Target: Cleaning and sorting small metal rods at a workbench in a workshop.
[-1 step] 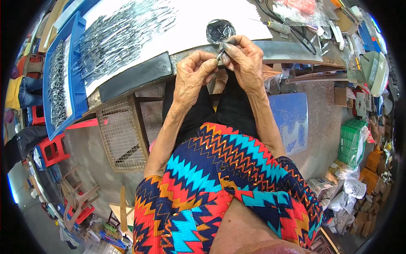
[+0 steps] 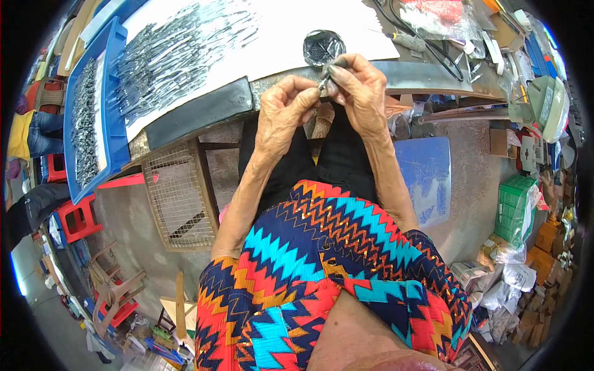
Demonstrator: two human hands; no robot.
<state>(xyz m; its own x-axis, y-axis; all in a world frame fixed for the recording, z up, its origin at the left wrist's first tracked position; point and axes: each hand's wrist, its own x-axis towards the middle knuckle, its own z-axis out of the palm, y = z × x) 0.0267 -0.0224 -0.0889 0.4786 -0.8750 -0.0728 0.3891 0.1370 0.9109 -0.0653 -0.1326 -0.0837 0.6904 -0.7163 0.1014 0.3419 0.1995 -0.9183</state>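
Observation:
Above the table's front edge, my left hand [image 2: 282, 117] is closed, thumb and forefinger pinched on a small dark, shiny piece [image 2: 323, 84]. My right hand [image 2: 362, 96] pinches the same piece from the other side, its fingertips darkly smudged. The piece is too small and too covered by fingers to name. Just beyond my right fingertips sits a round black dish [image 2: 323, 47], seemingly lined with black plastic. To the left, many thin dark, shiny strips [image 2: 164, 65] lie in rows on a white sheet [image 2: 281, 31].
A blue tray [image 2: 113, 93] holding small dark pieces overhangs the table's left end. Black cable [image 2: 427, 43] and plastic bags [image 2: 433, 15] lie at the right. Below are a blue stool top [image 2: 424, 179], a wooden-framed rack [image 2: 180, 201], a red stool [image 2: 79, 217] and a green crate [image 2: 515, 207].
Both hands stay pinched together over the table edge, with only a very slight shift of the fingers. The view has moved a tiny bit.

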